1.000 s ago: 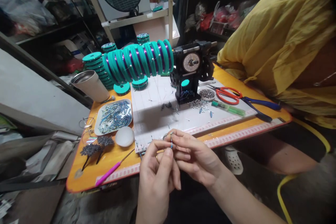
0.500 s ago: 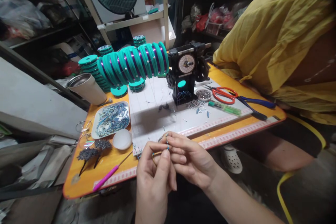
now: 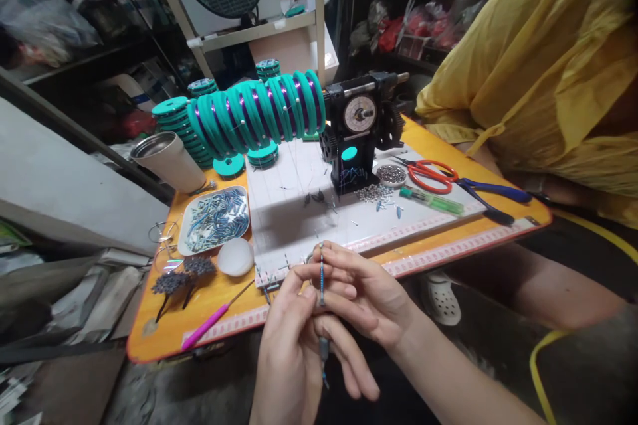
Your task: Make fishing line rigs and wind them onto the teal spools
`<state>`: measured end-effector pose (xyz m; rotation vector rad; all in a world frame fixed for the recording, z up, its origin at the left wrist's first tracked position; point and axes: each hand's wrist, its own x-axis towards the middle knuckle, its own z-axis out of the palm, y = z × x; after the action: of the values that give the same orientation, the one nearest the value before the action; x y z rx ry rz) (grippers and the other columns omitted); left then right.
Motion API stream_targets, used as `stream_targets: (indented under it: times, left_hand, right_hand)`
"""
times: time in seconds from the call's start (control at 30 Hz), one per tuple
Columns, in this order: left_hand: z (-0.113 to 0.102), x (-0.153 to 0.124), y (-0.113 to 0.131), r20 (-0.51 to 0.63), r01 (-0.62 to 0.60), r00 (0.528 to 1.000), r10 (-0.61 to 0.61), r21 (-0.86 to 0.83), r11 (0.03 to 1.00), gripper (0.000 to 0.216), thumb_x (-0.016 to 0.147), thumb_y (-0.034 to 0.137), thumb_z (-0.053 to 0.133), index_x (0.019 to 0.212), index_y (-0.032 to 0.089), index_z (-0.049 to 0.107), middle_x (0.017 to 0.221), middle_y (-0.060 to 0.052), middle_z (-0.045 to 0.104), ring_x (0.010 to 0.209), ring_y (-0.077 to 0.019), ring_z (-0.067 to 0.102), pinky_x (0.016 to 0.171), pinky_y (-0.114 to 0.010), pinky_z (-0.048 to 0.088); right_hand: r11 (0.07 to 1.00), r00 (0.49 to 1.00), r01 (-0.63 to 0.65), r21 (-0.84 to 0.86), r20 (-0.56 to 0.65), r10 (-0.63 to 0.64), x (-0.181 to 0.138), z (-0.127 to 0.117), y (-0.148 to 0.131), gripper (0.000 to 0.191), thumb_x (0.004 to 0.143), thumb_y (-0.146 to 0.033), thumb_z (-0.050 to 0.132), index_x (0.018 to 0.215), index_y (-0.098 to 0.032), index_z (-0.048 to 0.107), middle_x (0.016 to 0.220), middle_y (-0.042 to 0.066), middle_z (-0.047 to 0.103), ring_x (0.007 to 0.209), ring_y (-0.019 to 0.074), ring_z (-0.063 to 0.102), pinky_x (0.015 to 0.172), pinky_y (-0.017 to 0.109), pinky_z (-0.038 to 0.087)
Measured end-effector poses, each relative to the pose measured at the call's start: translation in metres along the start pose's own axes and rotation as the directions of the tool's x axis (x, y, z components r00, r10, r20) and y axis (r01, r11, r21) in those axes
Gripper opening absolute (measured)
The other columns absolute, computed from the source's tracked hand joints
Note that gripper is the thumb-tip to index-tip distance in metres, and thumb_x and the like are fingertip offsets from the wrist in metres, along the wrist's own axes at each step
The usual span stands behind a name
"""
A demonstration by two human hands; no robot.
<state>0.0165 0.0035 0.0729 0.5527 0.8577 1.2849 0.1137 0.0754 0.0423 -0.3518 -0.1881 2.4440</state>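
Note:
Close to the table's front edge, my left hand (image 3: 289,332) and my right hand (image 3: 371,295) meet around a thin blue segmented strand (image 3: 321,279). My right thumb and fingertips pinch its upper end. The left thumb and forefinger close on it lower down, while other left fingers extend to the right. Below the left fingers hangs a grey piece with a blue tip (image 3: 324,352); whether it is joined to the strand is hidden. Just beyond my hands, several small blue-and-dark pieces (image 3: 269,279) lie on the edge of the white board (image 3: 279,219).
Teal spools (image 3: 256,113) sit on a black geared winder (image 3: 355,139). Leftward are a tray of small blue pieces (image 3: 214,219), a white bowl (image 3: 236,257), a cup (image 3: 169,163) and a pink-handled tool (image 3: 205,327). Red scissors (image 3: 431,176) and blue pliers (image 3: 493,192) lie rightward, near a person in yellow (image 3: 538,80).
More of the blue strand now shows upright between my fingers. My left fingers have stretched out to the right, and the grey piece has come into sight below. The view has shifted slightly.

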Motion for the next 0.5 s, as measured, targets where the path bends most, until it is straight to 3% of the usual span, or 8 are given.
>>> stream_targets:
  times: [0.17, 0.5]
  left_hand:
    - [-0.001, -0.0016, 0.0017, 0.002, 0.053, 0.999, -0.053, -0.044, 0.998, 0.026, 0.094, 0.029, 0.04, 0.113, 0.013, 0.05, 0.083, -0.01, 0.07, 0.038, -0.0117, 0.06, 0.031, -0.014, 0.04]
    - [-0.0019, -0.0031, 0.0036, 0.076, 0.071, 0.995, -0.063, -0.101, 0.992, 0.025, 0.094, 0.021, 0.036, 0.116, 0.013, 0.046, 0.084, -0.01, 0.071, 0.042, -0.0124, 0.063, 0.035, -0.015, 0.044]
  right_hand:
    - [1.0, 0.998, -0.012, -0.022, -0.061, 0.01, -0.0006, 0.0019, -0.0009, 0.016, 0.078, -0.019, 0.073, 0.083, -0.01, 0.061, 0.064, -0.003, 0.059, 0.036, -0.0021, 0.035, 0.029, 0.006, 0.024]
    - [1.0, 0.999, 0.01, -0.029, -0.031, -0.01, -0.0005, 0.0008, 0.0003, 0.014, 0.076, -0.018, 0.074, 0.08, -0.011, 0.063, 0.058, -0.005, 0.053, 0.039, -0.0017, 0.034, 0.03, 0.005, 0.024]
